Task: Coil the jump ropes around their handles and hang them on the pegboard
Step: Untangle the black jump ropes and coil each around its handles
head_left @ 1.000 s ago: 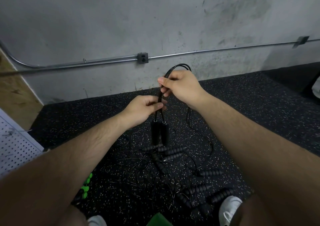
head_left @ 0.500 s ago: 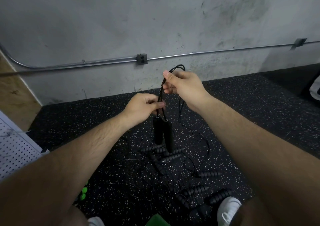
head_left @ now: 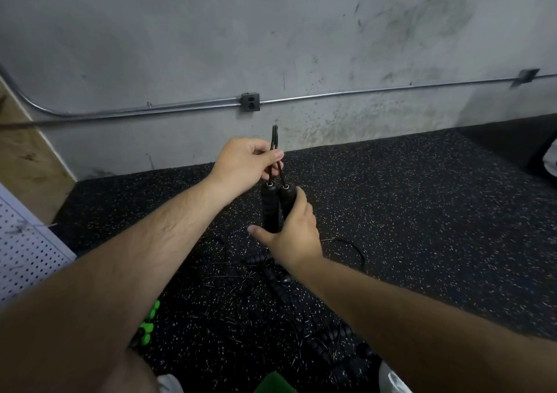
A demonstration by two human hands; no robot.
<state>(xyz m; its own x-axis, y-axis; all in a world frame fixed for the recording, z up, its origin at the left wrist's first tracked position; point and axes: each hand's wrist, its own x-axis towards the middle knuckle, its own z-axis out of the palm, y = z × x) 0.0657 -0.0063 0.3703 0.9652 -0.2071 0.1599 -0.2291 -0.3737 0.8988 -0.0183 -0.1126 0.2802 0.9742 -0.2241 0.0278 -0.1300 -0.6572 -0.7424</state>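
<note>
Rope handles (head_left: 270,208) stand upright, clasped by the right hand (head_left: 297,233); the left hand (head_left: 244,163) pinches their cord (head_left: 274,139) just above. Beneath, other ropes (head_left: 277,284) tangle on the floor (head_left: 422,211); pegboard (head_left: 24,251) at left.

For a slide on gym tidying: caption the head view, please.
Left hand pinches the cord above two black handles held by the right hand, more ropes tangled on the floor.

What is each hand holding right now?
Left hand: closed, pinching the rope.
Right hand: closed around the two handles.
</note>
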